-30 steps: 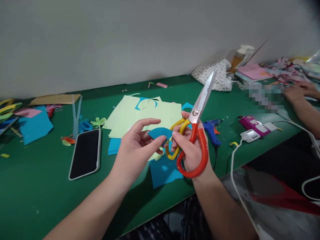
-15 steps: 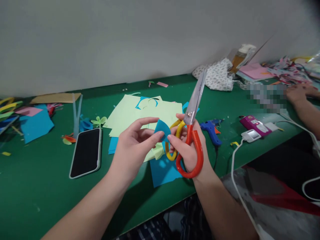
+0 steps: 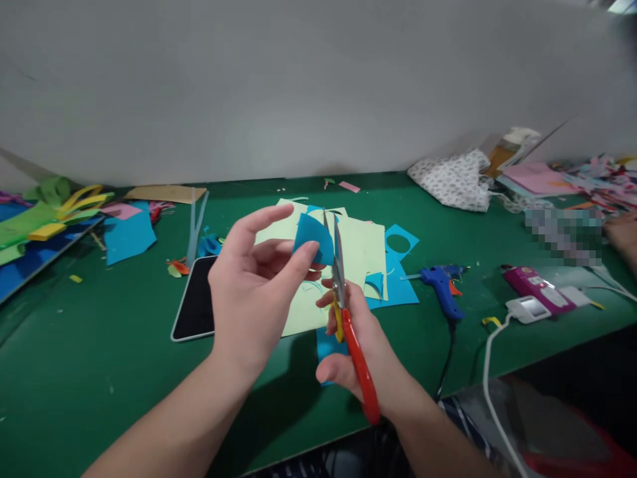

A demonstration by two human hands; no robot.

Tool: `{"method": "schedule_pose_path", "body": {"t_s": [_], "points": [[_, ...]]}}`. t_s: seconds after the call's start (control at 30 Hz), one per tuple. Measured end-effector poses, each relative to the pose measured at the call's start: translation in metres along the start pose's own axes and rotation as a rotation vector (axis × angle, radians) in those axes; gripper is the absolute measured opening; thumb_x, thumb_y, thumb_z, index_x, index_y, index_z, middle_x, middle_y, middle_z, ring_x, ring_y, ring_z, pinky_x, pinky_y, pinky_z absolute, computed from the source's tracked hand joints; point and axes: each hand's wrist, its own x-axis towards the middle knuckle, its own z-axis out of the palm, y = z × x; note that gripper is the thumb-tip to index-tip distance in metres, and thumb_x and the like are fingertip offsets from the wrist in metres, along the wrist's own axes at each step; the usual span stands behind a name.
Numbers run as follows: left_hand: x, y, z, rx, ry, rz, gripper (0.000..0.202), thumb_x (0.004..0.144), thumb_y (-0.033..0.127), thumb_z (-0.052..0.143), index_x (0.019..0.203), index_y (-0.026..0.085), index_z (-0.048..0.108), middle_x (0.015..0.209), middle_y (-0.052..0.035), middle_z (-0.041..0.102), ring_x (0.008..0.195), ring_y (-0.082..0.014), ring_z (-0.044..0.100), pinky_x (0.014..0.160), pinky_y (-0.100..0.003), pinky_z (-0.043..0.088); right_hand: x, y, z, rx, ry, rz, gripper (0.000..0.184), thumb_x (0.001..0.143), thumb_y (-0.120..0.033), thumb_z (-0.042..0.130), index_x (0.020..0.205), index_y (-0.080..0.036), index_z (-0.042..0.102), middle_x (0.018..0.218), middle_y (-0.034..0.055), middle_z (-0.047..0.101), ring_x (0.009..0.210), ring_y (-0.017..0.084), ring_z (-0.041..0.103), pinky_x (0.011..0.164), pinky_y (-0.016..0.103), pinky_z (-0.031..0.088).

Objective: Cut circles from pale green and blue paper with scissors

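Note:
A small folded piece of blue paper (image 3: 314,238) with a curved edge is pinched between the thumb and fingers of my left hand (image 3: 256,285). My right hand (image 3: 365,338) grips a pair of scissors (image 3: 341,299) with one red and one yellow handle loop. The blades point up and stand slightly parted beside the paper's right edge; whether they touch it I cannot tell. Beneath both hands lie pale green sheets (image 3: 361,249) with cut-out scraps on them. A blue sheet with a round hole (image 3: 411,238) sticks out at the right of this pile.
A phone (image 3: 194,299) lies partly behind my left hand. To the right are a blue glue gun (image 3: 442,285), a purple device (image 3: 537,289) with a white cable, and a patterned cloth (image 3: 452,179). Coloured strips (image 3: 44,219) are heaped at left. Another person's hand (image 3: 624,239) shows at the right edge.
The scissors have turned from resting across my right hand to pointing up by the paper, my thumb now at the red loop. My right hand has let go of the paper. The view has shifted.

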Motion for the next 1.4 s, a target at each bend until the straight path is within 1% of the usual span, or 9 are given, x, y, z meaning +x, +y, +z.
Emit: {"method": "schedule_pose_path", "body": {"t_s": [0.1, 0.23, 0.5, 0.77, 0.87, 1.03, 1.17, 1.27, 1.4], "points": [[-0.001, -0.002, -0.004, 0.000, -0.023, 0.024, 0.038, 0.078, 0.023, 0.075, 0.114, 0.028, 0.063, 0.070, 0.0078, 0.064, 0.063, -0.0111, 0.069, 0.064, -0.022, 0.062, 0.000, 0.002, 0.002, -0.017, -0.007, 0.009, 0.090, 0.047, -0.081, 0.074, 0.117, -0.031, 0.052, 0.104, 0.0044, 0.053, 0.074, 0.019, 0.046, 0.069, 0.038, 0.050], [-0.001, -0.002, -0.005, -0.049, -0.039, 0.002, 0.036, 0.077, 0.022, 0.077, 0.111, 0.027, 0.065, 0.067, 0.0095, 0.063, 0.059, -0.0094, 0.068, 0.063, -0.022, 0.063, -0.002, 0.009, -0.001, -0.082, -0.033, -0.031, 0.090, 0.052, -0.085, 0.067, 0.122, -0.031, 0.048, 0.105, 0.0042, 0.052, 0.074, 0.017, 0.043, 0.067, 0.034, 0.046], [0.001, -0.002, -0.004, -0.099, -0.066, -0.026, 0.034, 0.076, 0.020, 0.077, 0.107, 0.025, 0.065, 0.065, 0.0094, 0.061, 0.058, -0.0081, 0.066, 0.065, -0.021, 0.063, -0.004, 0.013, -0.005, -0.131, -0.035, -0.042, 0.085, 0.060, -0.084, 0.063, 0.125, -0.031, 0.046, 0.101, 0.0036, 0.053, 0.078, 0.019, 0.048, 0.068, 0.033, 0.044], [0.001, -0.004, -0.006, -0.103, -0.098, -0.014, 0.034, 0.078, 0.020, 0.076, 0.109, 0.026, 0.065, 0.066, 0.0090, 0.061, 0.059, -0.0084, 0.067, 0.066, -0.021, 0.064, -0.003, 0.008, -0.004, -0.136, -0.044, -0.053, 0.080, 0.064, -0.082, 0.064, 0.121, -0.028, 0.047, 0.088, 0.0007, 0.052, 0.065, 0.015, 0.043, 0.055, 0.028, 0.041], [0.002, -0.002, -0.006, -0.105, -0.108, -0.021, 0.035, 0.077, 0.019, 0.077, 0.109, 0.025, 0.065, 0.065, 0.0095, 0.060, 0.058, -0.0075, 0.066, 0.065, -0.019, 0.063, -0.002, 0.008, -0.005, -0.136, -0.045, -0.082, 0.076, 0.066, -0.081, 0.062, 0.120, -0.028, 0.048, 0.089, 0.0011, 0.052, 0.065, 0.015, 0.043, 0.054, 0.027, 0.041], [0.004, -0.005, -0.007, -0.090, -0.118, 0.010, 0.036, 0.077, 0.016, 0.076, 0.110, 0.023, 0.065, 0.065, 0.0094, 0.062, 0.058, -0.0070, 0.067, 0.066, -0.019, 0.065, -0.001, 0.010, -0.006, -0.124, -0.038, -0.064, 0.076, 0.065, -0.081, 0.063, 0.118, -0.028, 0.049, 0.086, 0.0004, 0.049, 0.068, 0.016, 0.045, 0.058, 0.028, 0.041], [0.008, -0.011, -0.009, -0.105, -0.107, 0.119, 0.039, 0.073, 0.012, 0.078, 0.108, 0.024, 0.066, 0.063, 0.0112, 0.063, 0.054, -0.0066, 0.067, 0.060, -0.019, 0.065, -0.002, 0.007, -0.005, -0.108, -0.030, -0.059, 0.076, 0.065, -0.080, 0.065, 0.117, -0.027, 0.051, 0.083, -0.0010, 0.046, 0.066, 0.014, 0.041, 0.059, 0.028, 0.041], [0.011, -0.012, -0.010, -0.102, -0.119, 0.127, 0.038, 0.073, 0.011, 0.077, 0.108, 0.024, 0.067, 0.062, 0.0119, 0.064, 0.053, -0.0064, 0.068, 0.059, -0.018, 0.065, -0.001, 0.005, -0.005, -0.081, -0.040, -0.020, 0.081, 0.058, -0.082, 0.067, 0.118, -0.029, 0.053, 0.082, -0.0018, 0.045, 0.065, 0.014, 0.038, 0.061, 0.029, 0.041], [0.011, -0.011, -0.011, -0.091, -0.116, 0.135, 0.038, 0.075, 0.011, 0.077, 0.109, 0.025, 0.066, 0.063, 0.0120, 0.065, 0.055, -0.0060, 0.069, 0.059, -0.016, 0.065, -0.002, 0.007, -0.009, -0.069, -0.048, 0.016, 0.096, 0.047, -0.088, 0.064, 0.125, -0.035, 0.051, 0.099, 0.0019, 0.050, 0.073, 0.017, 0.043, 0.069, 0.033, 0.044]]}}
